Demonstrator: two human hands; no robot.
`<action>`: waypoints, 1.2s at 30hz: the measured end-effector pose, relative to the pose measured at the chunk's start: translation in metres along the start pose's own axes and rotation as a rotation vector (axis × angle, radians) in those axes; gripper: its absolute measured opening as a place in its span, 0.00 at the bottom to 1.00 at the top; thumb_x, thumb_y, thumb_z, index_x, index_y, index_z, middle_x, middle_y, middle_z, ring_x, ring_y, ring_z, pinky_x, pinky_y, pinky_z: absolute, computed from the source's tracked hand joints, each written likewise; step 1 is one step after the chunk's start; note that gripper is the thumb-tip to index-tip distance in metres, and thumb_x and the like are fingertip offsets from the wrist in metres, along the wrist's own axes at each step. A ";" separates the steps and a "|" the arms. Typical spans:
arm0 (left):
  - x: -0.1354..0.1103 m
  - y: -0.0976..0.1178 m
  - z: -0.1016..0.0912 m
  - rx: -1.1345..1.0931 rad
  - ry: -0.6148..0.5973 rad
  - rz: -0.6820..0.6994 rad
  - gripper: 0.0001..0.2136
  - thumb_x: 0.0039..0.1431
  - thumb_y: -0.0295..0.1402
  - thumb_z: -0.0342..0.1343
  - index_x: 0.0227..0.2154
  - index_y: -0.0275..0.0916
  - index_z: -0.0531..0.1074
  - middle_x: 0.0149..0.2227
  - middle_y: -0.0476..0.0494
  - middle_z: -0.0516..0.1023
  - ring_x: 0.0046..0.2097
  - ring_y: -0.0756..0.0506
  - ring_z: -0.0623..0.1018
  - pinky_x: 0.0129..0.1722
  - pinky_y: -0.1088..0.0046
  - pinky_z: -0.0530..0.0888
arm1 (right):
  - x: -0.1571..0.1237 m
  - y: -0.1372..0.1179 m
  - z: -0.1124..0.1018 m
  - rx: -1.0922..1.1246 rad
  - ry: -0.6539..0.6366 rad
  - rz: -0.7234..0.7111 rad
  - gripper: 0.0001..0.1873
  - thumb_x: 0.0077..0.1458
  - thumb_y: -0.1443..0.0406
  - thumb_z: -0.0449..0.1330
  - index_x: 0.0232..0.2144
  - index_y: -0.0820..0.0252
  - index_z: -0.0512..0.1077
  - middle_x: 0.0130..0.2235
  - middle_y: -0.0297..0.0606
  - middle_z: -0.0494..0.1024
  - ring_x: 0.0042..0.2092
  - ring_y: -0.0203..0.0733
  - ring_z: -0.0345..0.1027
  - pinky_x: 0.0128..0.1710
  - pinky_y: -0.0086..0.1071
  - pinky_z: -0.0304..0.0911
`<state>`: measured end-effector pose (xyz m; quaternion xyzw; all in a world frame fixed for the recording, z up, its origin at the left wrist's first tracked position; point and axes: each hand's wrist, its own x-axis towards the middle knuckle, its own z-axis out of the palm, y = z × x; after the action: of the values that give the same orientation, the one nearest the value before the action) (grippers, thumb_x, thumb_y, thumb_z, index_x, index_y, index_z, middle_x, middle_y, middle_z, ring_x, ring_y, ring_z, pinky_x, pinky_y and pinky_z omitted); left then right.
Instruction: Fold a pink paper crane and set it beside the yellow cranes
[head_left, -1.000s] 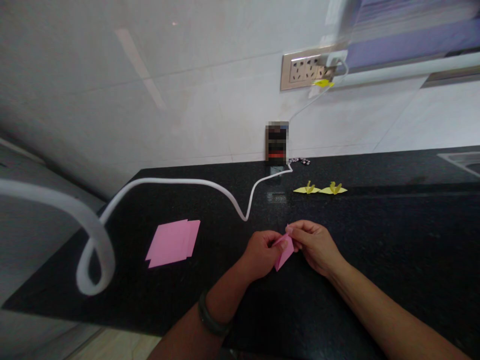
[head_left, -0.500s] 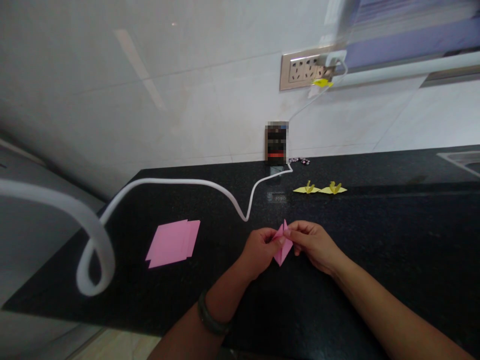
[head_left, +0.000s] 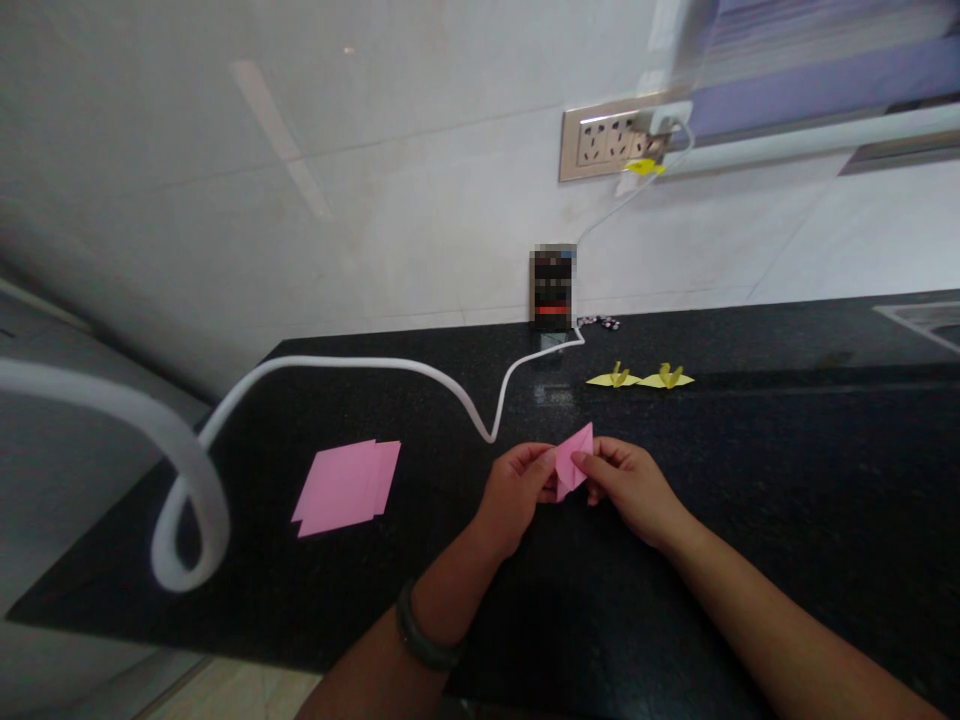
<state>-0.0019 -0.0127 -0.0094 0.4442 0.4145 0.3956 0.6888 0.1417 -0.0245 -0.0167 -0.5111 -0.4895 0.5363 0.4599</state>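
Note:
A folded piece of pink origami paper [head_left: 573, 470] is held between my two hands, just above the dark countertop. My left hand [head_left: 517, 492] pinches its left edge, thumb on top. On the opposite side, my right hand [head_left: 628, 482] grips it with the thumb pressed on its face and the fingers behind. The paper shows creases and a pointed upper corner; its back is hidden. To the left lies a small stack of pink paper sheets [head_left: 341, 487]. Beyond my right hand sit two yellow folded paper cranes [head_left: 616, 378], [head_left: 666, 377].
A thick white cable [head_left: 390, 364] loops across the left of the black countertop [head_left: 810, 520]. Against the tiled wall leans a phone [head_left: 553, 288], its screen pixelated, with a thin cord running up to the wall socket [head_left: 600, 140]. A sink edge [head_left: 911, 322] shows at far right.
The folded pink paper has turned from an upright narrow diamond to a tilted, wider shape. My fingers have shifted their hold, the left hand now at its left edge.

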 end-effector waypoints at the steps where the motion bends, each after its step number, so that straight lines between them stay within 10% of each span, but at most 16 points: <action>1: 0.000 0.001 0.000 -0.022 -0.018 -0.006 0.14 0.50 0.41 0.48 0.33 0.34 0.67 0.27 0.45 0.71 0.27 0.51 0.71 0.27 0.75 0.68 | 0.000 0.001 -0.001 0.022 0.009 -0.001 0.12 0.48 0.58 0.54 0.23 0.62 0.66 0.17 0.29 0.64 0.17 0.28 0.55 0.16 0.24 0.52; 36: 0.001 -0.009 0.000 -0.107 0.019 -0.093 0.13 0.41 0.37 0.58 0.25 0.30 0.68 0.23 0.44 0.72 0.25 0.49 0.72 0.26 0.71 0.70 | -0.003 0.003 0.007 0.136 -0.030 0.027 0.10 0.46 0.59 0.56 0.23 0.62 0.65 0.18 0.29 0.67 0.16 0.27 0.54 0.14 0.23 0.50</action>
<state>-0.0003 -0.0147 -0.0177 0.3830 0.4195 0.3890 0.7253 0.1348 -0.0279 -0.0196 -0.4770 -0.4519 0.5820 0.4790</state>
